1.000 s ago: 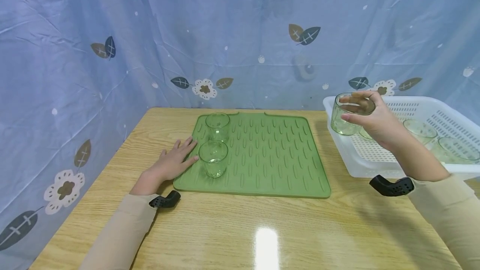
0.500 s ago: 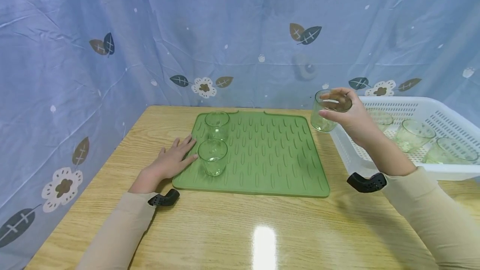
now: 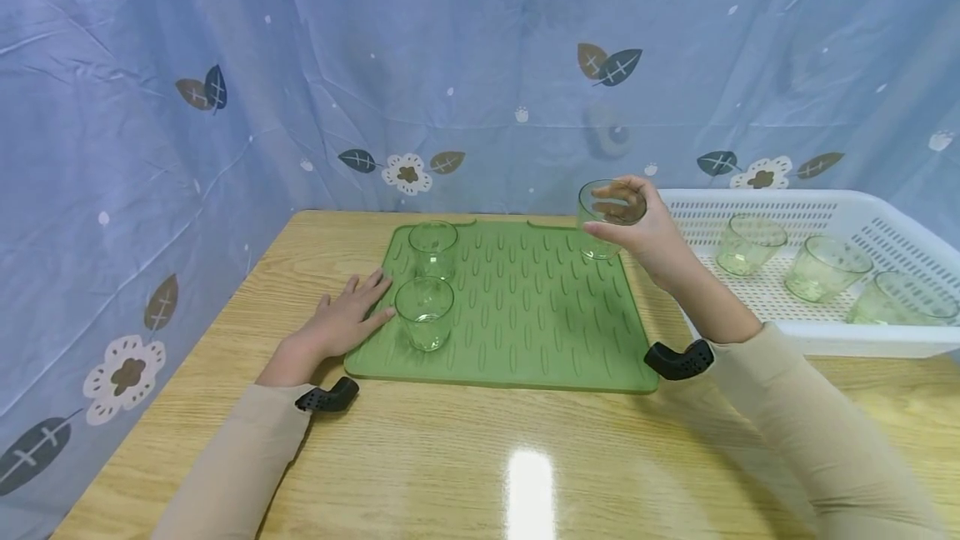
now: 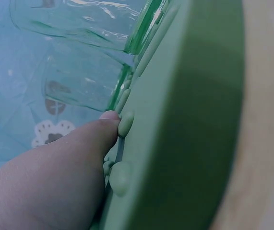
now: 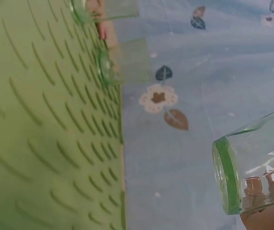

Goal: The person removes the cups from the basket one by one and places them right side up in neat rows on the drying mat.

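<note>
My right hand (image 3: 637, 219) grips a clear greenish drinking glass (image 3: 598, 242) by its upper part, fingers wrapped round the far side. That glass (image 5: 256, 167) hangs upright over the far right corner of the green ridged mat (image 3: 525, 315), and the right wrist view shows its base off the mat. Flat on the mat's left edge rests my left hand (image 3: 337, 327), fingers spread. Beside its fingertips two more glasses stand upright on the mat, a rear glass (image 3: 433, 252) and a front glass (image 3: 425, 319). The left thumb (image 4: 89, 139) lies along the mat's surface in the left wrist view.
At the right stands a white perforated basket (image 3: 750, 340) holding three glasses: a left glass (image 3: 750, 248), a middle glass (image 3: 825, 269) and a right glass (image 3: 903, 302). The wooden table (image 3: 420, 448) backs onto a blue patterned curtain (image 3: 480, 40).
My right hand has carried its glass leftward from above the basket to over the mat's far right corner. The left hand and the two glasses near it stay where they were.
</note>
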`<state>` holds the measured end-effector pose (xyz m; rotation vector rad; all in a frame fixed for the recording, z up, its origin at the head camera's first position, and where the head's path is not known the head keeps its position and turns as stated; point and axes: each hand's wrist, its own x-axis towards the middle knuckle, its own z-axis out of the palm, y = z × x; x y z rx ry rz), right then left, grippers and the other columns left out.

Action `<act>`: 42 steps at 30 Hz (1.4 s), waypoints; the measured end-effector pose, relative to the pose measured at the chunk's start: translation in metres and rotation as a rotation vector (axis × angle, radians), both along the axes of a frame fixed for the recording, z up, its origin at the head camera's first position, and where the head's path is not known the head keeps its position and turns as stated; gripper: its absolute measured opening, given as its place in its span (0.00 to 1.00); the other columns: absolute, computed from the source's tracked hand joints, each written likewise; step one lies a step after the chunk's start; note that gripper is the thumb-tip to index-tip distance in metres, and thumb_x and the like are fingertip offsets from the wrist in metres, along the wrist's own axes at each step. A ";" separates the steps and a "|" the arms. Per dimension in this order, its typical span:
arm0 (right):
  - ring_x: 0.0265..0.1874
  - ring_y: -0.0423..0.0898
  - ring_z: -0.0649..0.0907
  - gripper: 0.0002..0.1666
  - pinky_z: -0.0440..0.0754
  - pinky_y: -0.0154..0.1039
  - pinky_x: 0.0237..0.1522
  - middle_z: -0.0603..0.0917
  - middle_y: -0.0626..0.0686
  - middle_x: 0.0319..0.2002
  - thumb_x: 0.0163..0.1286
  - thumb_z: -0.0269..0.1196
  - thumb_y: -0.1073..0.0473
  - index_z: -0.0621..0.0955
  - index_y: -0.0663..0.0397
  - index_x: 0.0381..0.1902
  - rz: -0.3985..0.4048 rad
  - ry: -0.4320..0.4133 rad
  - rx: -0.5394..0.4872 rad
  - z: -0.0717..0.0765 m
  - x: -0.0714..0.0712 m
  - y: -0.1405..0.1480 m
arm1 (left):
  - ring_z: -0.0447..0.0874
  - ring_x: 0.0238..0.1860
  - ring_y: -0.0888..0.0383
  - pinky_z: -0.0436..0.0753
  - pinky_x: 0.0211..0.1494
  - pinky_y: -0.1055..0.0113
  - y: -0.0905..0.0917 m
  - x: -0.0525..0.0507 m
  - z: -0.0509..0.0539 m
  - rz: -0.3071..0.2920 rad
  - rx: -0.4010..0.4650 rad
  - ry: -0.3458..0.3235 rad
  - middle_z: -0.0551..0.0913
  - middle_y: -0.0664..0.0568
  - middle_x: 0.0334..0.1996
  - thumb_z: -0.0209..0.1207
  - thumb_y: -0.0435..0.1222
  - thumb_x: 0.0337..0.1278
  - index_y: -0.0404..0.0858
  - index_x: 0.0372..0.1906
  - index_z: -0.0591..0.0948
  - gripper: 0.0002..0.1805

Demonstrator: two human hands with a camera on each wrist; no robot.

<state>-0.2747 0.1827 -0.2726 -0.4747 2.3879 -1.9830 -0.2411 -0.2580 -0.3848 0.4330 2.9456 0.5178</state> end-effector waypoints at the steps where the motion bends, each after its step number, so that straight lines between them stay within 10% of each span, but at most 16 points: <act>1: 0.72 0.57 0.67 0.37 0.70 0.47 0.70 0.69 0.56 0.70 0.72 0.67 0.63 0.59 0.51 0.69 0.002 -0.002 -0.007 -0.001 -0.001 -0.004 | 0.34 0.80 0.32 0.36 0.68 0.20 0.000 0.000 0.000 0.001 -0.001 -0.001 0.43 0.43 0.83 0.42 0.58 0.80 0.40 0.83 0.52 0.40; 42: 0.73 0.54 0.67 0.44 0.71 0.54 0.69 0.69 0.55 0.73 0.66 0.74 0.62 0.60 0.56 0.71 0.039 -0.130 -0.065 -0.064 -0.042 -0.093 | 0.35 0.80 0.32 0.38 0.68 0.20 0.001 0.000 -0.001 0.003 -0.016 0.006 0.43 0.45 0.83 0.40 0.60 0.80 0.41 0.84 0.52 0.40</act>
